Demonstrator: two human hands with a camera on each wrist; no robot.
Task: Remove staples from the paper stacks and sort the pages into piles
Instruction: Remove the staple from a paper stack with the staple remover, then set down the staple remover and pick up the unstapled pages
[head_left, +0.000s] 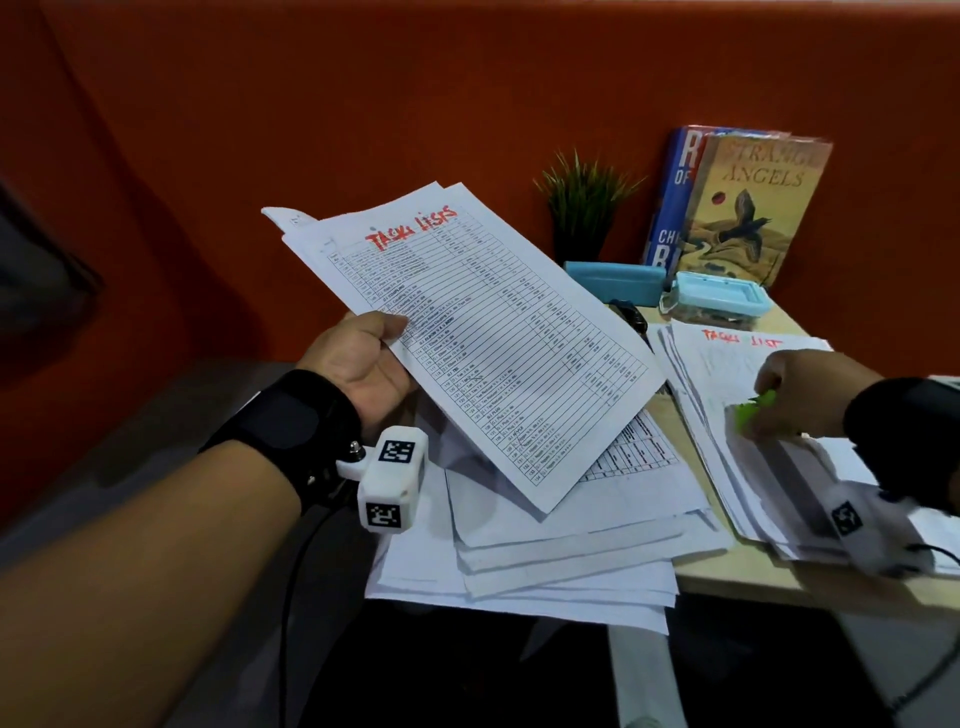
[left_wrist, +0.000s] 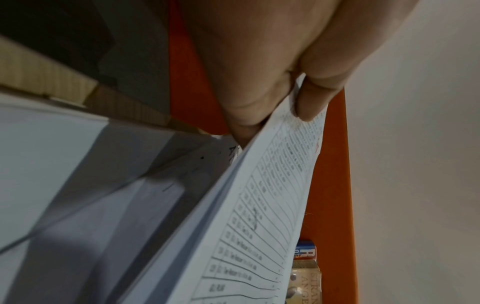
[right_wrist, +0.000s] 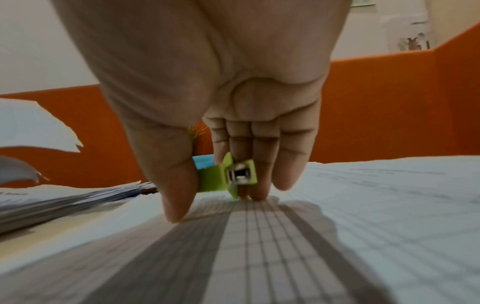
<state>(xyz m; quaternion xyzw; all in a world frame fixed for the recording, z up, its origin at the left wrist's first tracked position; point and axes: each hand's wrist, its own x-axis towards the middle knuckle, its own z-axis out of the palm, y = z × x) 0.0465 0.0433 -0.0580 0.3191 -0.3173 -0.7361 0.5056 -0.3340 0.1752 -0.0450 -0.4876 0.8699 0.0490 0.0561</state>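
My left hand (head_left: 374, 358) holds up a stapled stack of printed tables (head_left: 483, 332) headed "Task Lists" in red, tilted above the desk. In the left wrist view the thumb (left_wrist: 309, 102) and fingers (left_wrist: 249, 115) pinch its edge. My right hand (head_left: 800, 389) grips a green staple remover (head_left: 753, 410) and rests low on the right pile of pages (head_left: 737, 374). The right wrist view shows the staple remover (right_wrist: 233, 176) held between thumb and fingers, with fingertips (right_wrist: 257, 195) touching the top sheet (right_wrist: 363, 205).
A loose pile of pages (head_left: 561, 551) overhangs the desk's front edge under the held stack. At the back stand a small plant (head_left: 582, 208), two books (head_left: 748, 202), a blue stapler (head_left: 613, 280) and a blue lidded box (head_left: 722, 301). An orange partition (head_left: 363, 104) backs the desk.
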